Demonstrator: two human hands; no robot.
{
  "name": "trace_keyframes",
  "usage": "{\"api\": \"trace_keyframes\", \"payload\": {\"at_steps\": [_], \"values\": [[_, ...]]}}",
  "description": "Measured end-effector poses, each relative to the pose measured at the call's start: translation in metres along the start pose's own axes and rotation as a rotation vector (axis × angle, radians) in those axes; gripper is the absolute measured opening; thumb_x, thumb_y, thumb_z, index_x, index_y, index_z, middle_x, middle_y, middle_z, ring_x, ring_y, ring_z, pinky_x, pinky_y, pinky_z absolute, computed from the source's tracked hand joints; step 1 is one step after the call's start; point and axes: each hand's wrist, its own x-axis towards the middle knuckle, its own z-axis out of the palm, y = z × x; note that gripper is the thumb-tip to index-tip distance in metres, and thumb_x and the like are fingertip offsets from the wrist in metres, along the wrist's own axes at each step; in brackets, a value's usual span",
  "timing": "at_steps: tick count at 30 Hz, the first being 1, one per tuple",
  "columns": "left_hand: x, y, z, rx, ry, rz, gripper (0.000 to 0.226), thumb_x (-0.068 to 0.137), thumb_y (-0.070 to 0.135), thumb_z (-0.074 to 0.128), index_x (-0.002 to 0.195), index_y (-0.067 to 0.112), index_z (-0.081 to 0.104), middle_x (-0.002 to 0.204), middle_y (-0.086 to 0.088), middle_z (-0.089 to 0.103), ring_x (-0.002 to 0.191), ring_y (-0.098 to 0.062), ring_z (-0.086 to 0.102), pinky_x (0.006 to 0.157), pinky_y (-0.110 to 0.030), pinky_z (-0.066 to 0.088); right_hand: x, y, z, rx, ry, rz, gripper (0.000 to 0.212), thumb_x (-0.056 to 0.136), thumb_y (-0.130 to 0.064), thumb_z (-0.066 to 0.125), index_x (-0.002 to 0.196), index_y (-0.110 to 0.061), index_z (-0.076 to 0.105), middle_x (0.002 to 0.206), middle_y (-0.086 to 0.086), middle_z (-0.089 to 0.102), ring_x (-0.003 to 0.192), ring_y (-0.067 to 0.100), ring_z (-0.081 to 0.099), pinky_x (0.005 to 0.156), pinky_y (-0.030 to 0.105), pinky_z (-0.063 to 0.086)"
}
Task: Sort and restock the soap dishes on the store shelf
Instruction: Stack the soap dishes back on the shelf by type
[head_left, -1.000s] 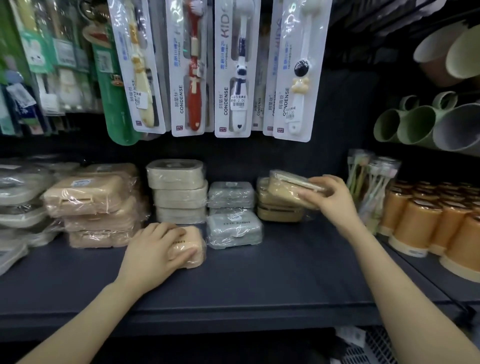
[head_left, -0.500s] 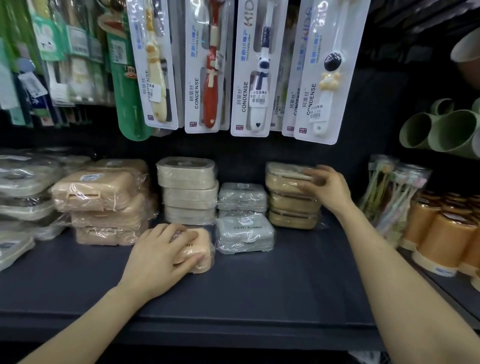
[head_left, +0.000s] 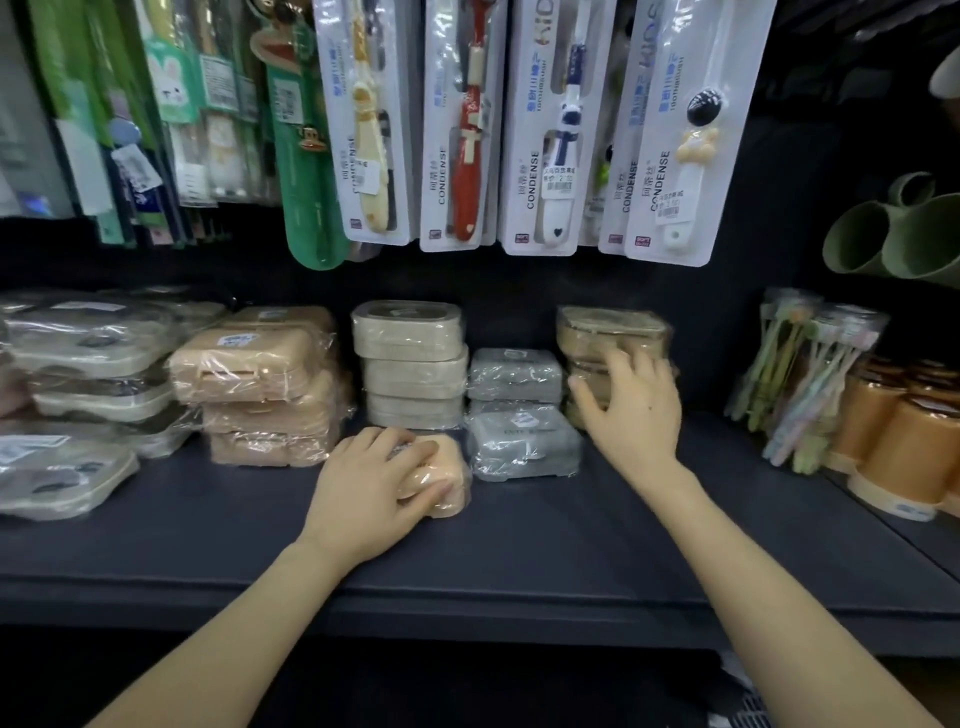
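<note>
1. Reads dark slate-blue across the shelf (head_left: 519, 545).
2. Shows peach on the small soap dish (head_left: 444, 480), pale grey on the wrapped soap dishes (head_left: 522, 449) beside it.
3. Shows cream on the middle stack (head_left: 410, 364), tan on the left stack (head_left: 260, 374), olive-brown on the right stack (head_left: 608, 327).
4. Shows orange on the cups (head_left: 893, 447), sage green on the mugs (head_left: 883, 244).

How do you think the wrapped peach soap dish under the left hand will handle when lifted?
The peach soap dish looks rigid, so it probably keeps its shape. Glossy-wrapped, it may slip under the left hand. Flat-bottomed, it shouldn't roll.

Left hand (head_left: 371, 486) grips peach dish (head_left: 448, 480), right hand (head_left: 631, 410) touches stack (head_left: 608, 332).
</note>
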Motion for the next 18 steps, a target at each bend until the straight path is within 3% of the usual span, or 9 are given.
{"api": "trace_keyframes", "payload": {"at_steps": [3,6,8,10,12,14,18], "values": [[-0.008,0.0,-0.009,-0.049,-0.03,0.009,0.051,0.084,0.058,0.045,0.106,0.02,0.071,0.102,0.003,0.065,0.09,-0.022,0.06,0.076,-0.036,0.05,-0.03,-0.039,-0.005,0.167,-0.168,-0.075,0.058,0.083,-0.053,0.04,0.114,-0.012,0.067,0.118,0.013,0.063,0.106,0.036,0.058,0.09,0.04,0.045],[-0.019,-0.001,-0.026,-0.181,0.002,0.007,0.05,0.086,0.053,0.048,0.112,0.015,0.069,0.107,0.001,0.065,0.098,-0.019,0.058,0.089,-0.028,0.042,-0.05,-0.076,-0.009,0.308,-0.486,-0.153,0.066,0.084,-0.064,0.046,0.135,-0.023,0.054,0.142,0.003,0.048,0.133,0.022,0.04,0.105,0.026,0.026],[-0.029,-0.004,-0.04,-0.229,0.07,-0.025,0.048,0.089,0.048,0.047,0.113,0.013,0.068,0.109,-0.001,0.063,0.101,-0.017,0.055,0.091,-0.024,0.037,-0.057,-0.101,-0.006,0.363,-0.689,-0.227,0.068,0.085,-0.058,0.061,0.144,-0.032,0.041,0.154,0.0,0.033,0.142,0.016,0.025,0.111,0.026,0.019],[-0.04,-0.011,-0.052,-0.228,0.127,-0.092,0.044,0.09,0.045,0.047,0.112,0.013,0.068,0.109,0.0,0.063,0.1,-0.016,0.054,0.088,-0.027,0.04,-0.059,-0.121,0.002,0.373,-0.844,-0.246,0.078,0.08,-0.055,0.069,0.147,-0.038,0.034,0.156,0.0,0.027,0.144,0.018,0.021,0.114,0.032,0.02],[-0.053,-0.02,-0.063,-0.199,0.147,-0.146,0.041,0.091,0.043,0.046,0.11,0.014,0.069,0.109,0.001,0.063,0.099,-0.016,0.055,0.085,-0.027,0.04,-0.061,-0.133,0.012,0.292,-0.881,-0.287,0.081,0.076,-0.054,0.073,0.146,-0.04,0.034,0.152,0.001,0.034,0.139,0.023,0.028,0.112,0.033,0.025],[-0.063,-0.03,-0.072,-0.159,0.149,-0.157,0.041,0.091,0.041,0.045,0.108,0.012,0.069,0.107,-0.001,0.064,0.098,-0.016,0.053,0.084,-0.023,0.037,-0.066,-0.137,0.019,0.254,-0.81,-0.3,0.077,0.075,-0.053,0.074,0.143,-0.04,0.04,0.14,0.0,0.044,0.126,0.024,0.037,0.105,0.029,0.029],[-0.084,-0.049,-0.086,-0.086,0.143,-0.225,0.043,0.09,0.041,0.043,0.106,0.01,0.069,0.106,-0.002,0.064,0.098,-0.017,0.051,0.084,-0.026,0.039,-0.079,-0.137,0.015,0.382,-0.688,-0.258,0.074,0.073,-0.055,0.076,0.139,-0.034,0.048,0.132,-0.005,0.048,0.12,0.018,0.041,0.098,0.018,0.026]]}}
